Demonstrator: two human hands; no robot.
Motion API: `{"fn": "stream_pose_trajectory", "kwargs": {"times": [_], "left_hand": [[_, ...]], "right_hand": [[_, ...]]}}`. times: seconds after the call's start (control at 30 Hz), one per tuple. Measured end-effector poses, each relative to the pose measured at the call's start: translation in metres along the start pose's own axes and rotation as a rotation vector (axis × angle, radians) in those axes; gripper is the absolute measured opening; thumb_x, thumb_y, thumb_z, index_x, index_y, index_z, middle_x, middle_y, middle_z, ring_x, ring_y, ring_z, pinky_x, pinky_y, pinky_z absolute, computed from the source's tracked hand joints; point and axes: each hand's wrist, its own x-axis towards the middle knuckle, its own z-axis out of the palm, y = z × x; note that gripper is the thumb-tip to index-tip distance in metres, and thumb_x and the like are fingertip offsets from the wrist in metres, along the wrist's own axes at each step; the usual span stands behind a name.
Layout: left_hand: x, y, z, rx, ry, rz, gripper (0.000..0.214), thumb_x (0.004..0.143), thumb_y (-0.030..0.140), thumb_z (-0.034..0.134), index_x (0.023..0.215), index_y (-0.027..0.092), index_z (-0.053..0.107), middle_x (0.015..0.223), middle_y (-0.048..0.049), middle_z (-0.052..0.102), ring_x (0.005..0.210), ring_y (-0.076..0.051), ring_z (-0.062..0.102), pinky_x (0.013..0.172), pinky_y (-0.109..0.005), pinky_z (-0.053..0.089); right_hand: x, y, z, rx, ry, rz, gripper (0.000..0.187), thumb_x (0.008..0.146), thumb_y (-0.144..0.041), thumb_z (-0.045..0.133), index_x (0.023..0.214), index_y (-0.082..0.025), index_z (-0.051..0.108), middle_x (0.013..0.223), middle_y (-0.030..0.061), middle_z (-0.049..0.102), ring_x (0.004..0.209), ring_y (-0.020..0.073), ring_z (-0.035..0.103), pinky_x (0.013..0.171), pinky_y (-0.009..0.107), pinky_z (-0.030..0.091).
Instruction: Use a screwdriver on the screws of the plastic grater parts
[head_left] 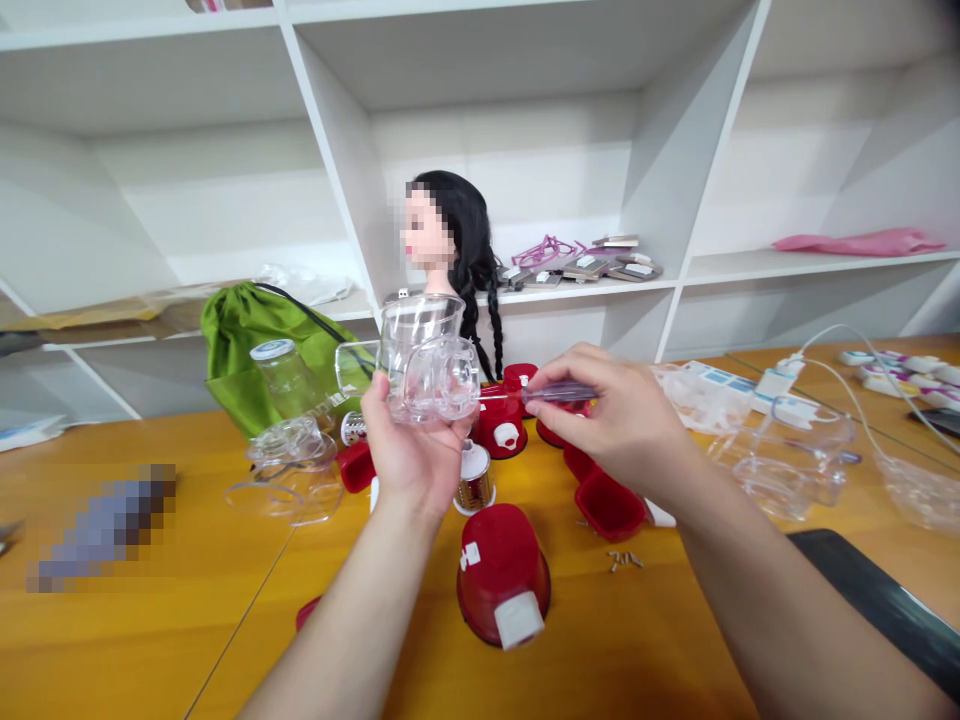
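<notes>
My left hand (416,465) is wrapped round a clear plastic housing (442,378), held up above the table. A clear cup-like body with a squarish handle (352,368) shows with it; I cannot tell whether the two are one piece. My right hand (611,405) grips a screwdriver (559,391) by its dark purplish handle. Its thin shaft points left, and the tip meets the right side of the clear housing. Below the hands, a red plastic cup (504,560) with white fittings lies upside down. A drum grater (474,478) with a white rim stands behind it.
Loose screws (624,561) lie near red parts (609,500). A lidded glass jar (285,378) and green drawstring bag (251,340) are at left. A doll head (431,240) stands behind. Clear plastic parts (787,465), a power strip (720,385) and a dark phone-like slab (885,610) are at right.
</notes>
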Motion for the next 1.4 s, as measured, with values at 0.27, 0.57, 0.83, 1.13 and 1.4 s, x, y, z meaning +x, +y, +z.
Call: {"fn": "stream_pose_trajectory", "kwargs": {"times": [0.27, 0.57, 0.83, 1.13, 1.4], "left_hand": [[0.0007, -0.0006, -0.0002, 0.018, 0.007, -0.002, 0.043, 0.078, 0.059, 0.065, 0.095, 0.02, 0.065, 0.086, -0.0052, 0.067, 0.073, -0.02, 0.067, 0.059, -0.031, 0.055], [0.0, -0.0005, 0.0003, 0.005, 0.008, 0.008, 0.044, 0.077, 0.059, 0.067, 0.097, 0.02, 0.064, 0.087, -0.0053, 0.067, 0.074, -0.02, 0.066, 0.06, -0.031, 0.055], [-0.0006, -0.0005, 0.0008, 0.006, -0.003, 0.011, 0.043, 0.078, 0.059, 0.066, 0.097, 0.02, 0.064, 0.088, -0.0046, 0.066, 0.074, -0.019, 0.065, 0.061, -0.032, 0.053], [-0.0008, -0.0003, 0.0011, 0.008, 0.018, 0.003, 0.044, 0.076, 0.06, 0.067, 0.093, 0.02, 0.063, 0.087, -0.0053, 0.066, 0.075, -0.021, 0.065, 0.061, -0.032, 0.053], [-0.0005, 0.0001, 0.0004, 0.031, 0.033, -0.006, 0.047, 0.074, 0.063, 0.067, 0.091, 0.019, 0.063, 0.088, -0.0078, 0.066, 0.077, -0.022, 0.065, 0.061, -0.033, 0.055]], "right_hand": [[0.0001, -0.002, -0.0028, -0.044, 0.013, -0.034, 0.015, 0.079, -0.009, 0.072, 0.086, -0.021, 0.07, 0.086, -0.0012, 0.065, 0.075, 0.0133, 0.065, 0.07, 0.026, 0.05], [-0.0002, -0.0022, -0.0002, -0.032, 0.015, -0.029, 0.013, 0.08, -0.01, 0.071, 0.086, -0.022, 0.068, 0.087, -0.0011, 0.066, 0.076, 0.0143, 0.066, 0.07, 0.028, 0.051], [-0.0018, -0.003, 0.0022, 0.029, -0.003, -0.008, 0.013, 0.082, -0.011, 0.069, 0.087, -0.023, 0.068, 0.089, -0.0004, 0.067, 0.077, 0.0149, 0.067, 0.071, 0.027, 0.054], [-0.0018, -0.0014, 0.0027, -0.075, 0.015, -0.043, 0.017, 0.082, -0.013, 0.069, 0.096, -0.023, 0.07, 0.092, 0.0008, 0.068, 0.078, 0.0159, 0.066, 0.071, 0.028, 0.052], [-0.0022, -0.0029, 0.0009, -0.082, 0.018, -0.02, 0.017, 0.083, -0.014, 0.07, 0.097, -0.022, 0.073, 0.092, 0.0011, 0.068, 0.074, 0.0146, 0.067, 0.069, 0.027, 0.052]]}}
